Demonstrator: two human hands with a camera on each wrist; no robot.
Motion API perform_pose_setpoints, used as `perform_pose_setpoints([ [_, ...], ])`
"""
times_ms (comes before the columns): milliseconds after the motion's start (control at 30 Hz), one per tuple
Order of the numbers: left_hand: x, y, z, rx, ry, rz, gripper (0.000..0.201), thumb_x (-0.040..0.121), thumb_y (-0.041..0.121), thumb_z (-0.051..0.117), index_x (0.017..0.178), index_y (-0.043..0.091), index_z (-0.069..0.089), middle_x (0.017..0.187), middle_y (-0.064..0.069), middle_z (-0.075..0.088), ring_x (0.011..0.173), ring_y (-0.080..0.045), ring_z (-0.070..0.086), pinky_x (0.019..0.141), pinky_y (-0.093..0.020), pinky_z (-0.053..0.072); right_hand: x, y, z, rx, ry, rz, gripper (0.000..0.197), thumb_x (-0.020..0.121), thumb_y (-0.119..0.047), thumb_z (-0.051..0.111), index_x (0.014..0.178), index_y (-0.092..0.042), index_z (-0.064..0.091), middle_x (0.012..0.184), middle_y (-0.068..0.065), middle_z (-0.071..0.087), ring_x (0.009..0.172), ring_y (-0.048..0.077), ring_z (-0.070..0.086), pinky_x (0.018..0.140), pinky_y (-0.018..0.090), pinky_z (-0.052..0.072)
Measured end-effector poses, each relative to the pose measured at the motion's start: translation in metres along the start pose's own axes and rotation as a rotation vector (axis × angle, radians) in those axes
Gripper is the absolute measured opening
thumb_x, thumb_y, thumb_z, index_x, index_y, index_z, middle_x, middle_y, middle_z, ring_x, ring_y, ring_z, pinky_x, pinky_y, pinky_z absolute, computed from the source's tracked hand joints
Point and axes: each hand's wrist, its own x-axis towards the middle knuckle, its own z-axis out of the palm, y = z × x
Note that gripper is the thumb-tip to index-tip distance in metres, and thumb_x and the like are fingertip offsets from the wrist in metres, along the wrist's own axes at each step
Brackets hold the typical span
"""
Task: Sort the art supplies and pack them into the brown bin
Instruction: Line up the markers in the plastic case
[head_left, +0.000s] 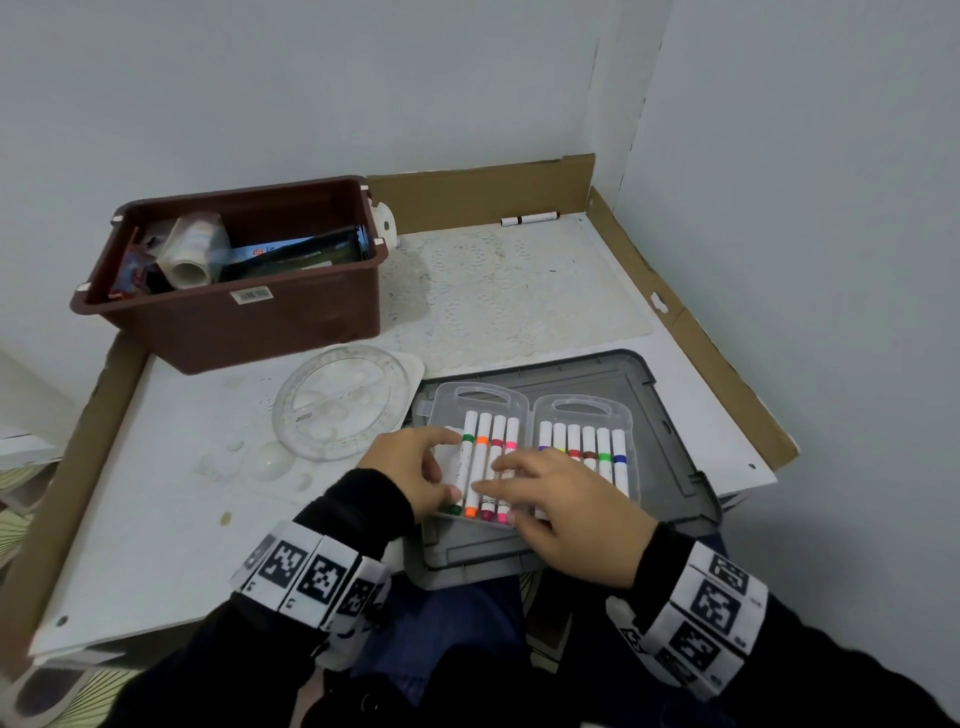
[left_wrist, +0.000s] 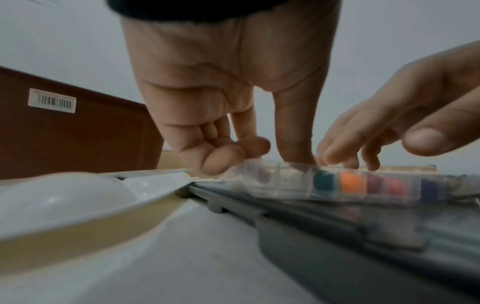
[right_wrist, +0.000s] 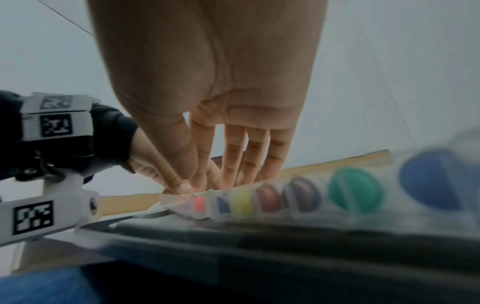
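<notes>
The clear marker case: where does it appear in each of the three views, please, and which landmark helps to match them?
Head: the clear marker case lies open at lower centre, under both hands.
Left wrist: it is at middle right, seen end-on below the fingertips.
Right wrist: it runs from centre to the right edge, blurred.
Shared landmark: the grey lid under the case.

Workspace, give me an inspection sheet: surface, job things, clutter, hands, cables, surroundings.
Surface: white board edged with cardboard.
Job's things: brown bin partly filled, a paper roll inside; open clear marker case on a grey lid; round clear protractor on a white palette; loose marker at the far edge.
Clutter: small coin-like spot.
Hands: left hand pinches a marker; right hand fingers rest on the markers.
Cables: nothing seen.
Surroundings: pale walls.
</notes>
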Motion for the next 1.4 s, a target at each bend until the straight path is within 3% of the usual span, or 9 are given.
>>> perform_pose_setpoints([
  [133,0.0,0.001,-0.001,-0.006,0.001,-0.01,0.056,0.072,0.022,0.076,0.123,0.027,0.054,0.073,0.009,0.056,0.066,0.001,0.049,0.057,-0.008,0.032,-0.006,-0.01,0.003,-0.182,-0.11,0.011,0.043,0.092,-0.027,0.04,0.134,-0.03,0.048,0.141,0.001,0.045,0.122,0.021,0.042,0.104,0.04,0.027],
  [333,0.001,0.003,0.001,0.003,-0.004,-0.027,0.057,0.072,0.02,0.076,0.123,0.027,0.053,0.072,0.009,0.056,0.064,0.002,0.048,0.057,-0.008,0.032,-0.006,-0.019,0.0,-0.435,-0.237,-0.009,0.05,0.097,-0.039,0.028,0.145,-0.026,0.029,0.151,0.003,0.032,0.133,0.021,0.031,0.101,0.054,-0.028],
  [433,-0.001,0.005,0.0,0.02,-0.021,-0.035,0.057,0.075,0.02,0.074,0.126,0.027,0.05,0.074,0.01,0.054,0.066,0.001,0.047,0.059,-0.01,0.034,0.001,-0.017,-0.009,-0.403,-0.311,-0.026,0.049,0.097,-0.041,0.028,0.145,-0.028,0.028,0.151,0.002,0.032,0.133,0.02,0.031,0.107,0.054,-0.019],
  [600,0.002,0.014,-0.01,0.139,-0.133,-0.034,0.051,0.083,0.01,0.06,0.131,0.024,0.046,0.081,0.011,0.052,0.076,-0.006,0.05,0.073,-0.015,0.04,0.013,0.001,-0.031,-0.056,-0.388,0.045,0.047,0.098,-0.038,0.031,0.145,-0.033,0.027,0.124,0.004,0.054,0.118,0.019,0.045,0.1,0.034,0.034],
  [733,0.025,0.033,-0.03,0.043,-0.083,-0.006,0.037,0.084,-0.001,0.048,0.115,0.016,0.059,0.091,0.001,0.062,0.082,-0.014,0.057,0.075,-0.019,0.045,0.026,0.021,-0.044,0.245,-0.483,0.109,0.045,0.098,-0.039,0.034,0.143,-0.033,0.031,0.135,-0.005,0.052,0.123,0.01,0.047,0.105,0.028,0.037],
  [833,0.061,0.048,-0.046,-0.106,0.052,0.014,0.042,0.08,-0.01,0.04,0.109,0.012,0.061,0.082,0.002,0.06,0.076,-0.015,0.056,0.071,-0.021,0.046,0.042,0.038,-0.056,0.394,-0.438,0.121,0.033,0.097,-0.035,0.041,0.127,-0.028,0.052,0.109,-0.005,0.068,0.094,0.007,0.063,0.086,0.023,0.049],
  [1033,0.164,0.064,-0.074,-0.414,0.328,-0.097,0.047,0.081,-0.014,0.031,0.11,0.011,0.058,0.093,-0.003,0.056,0.093,-0.025,0.056,0.076,-0.027,0.045,0.107,0.103,-0.092,0.449,-0.111,0.277,0.022,0.095,-0.024,0.046,0.086,-0.017,0.065,0.075,-0.002,0.068,0.067,0.012,0.063,0.065,0.022,0.05],
  [1167,0.234,0.062,-0.081,-0.322,0.351,-0.309,0.052,0.089,-0.005,0.036,0.137,0.013,0.037,0.137,-0.013,0.042,0.121,-0.027,0.045,0.094,-0.031,0.04,0.168,0.159,-0.109,0.23,0.114,0.343,0.02,0.094,-0.023,0.047,0.095,-0.011,0.063,0.091,0.002,0.065,0.084,0.017,0.057,0.072,0.025,0.04],
  [1400,0.32,0.052,-0.085,-0.161,0.381,-0.677,0.058,0.091,0.014,0.046,0.142,0.004,0.019,0.152,-0.017,0.01,0.139,-0.03,0.016,0.111,-0.036,0.017,0.271,0.218,-0.126,0.142,0.279,0.438,0.029,0.097,-0.022,0.042,0.12,-0.009,0.054,0.121,0.008,0.058,0.107,0.021,0.053,0.081,0.022,0.034],
])
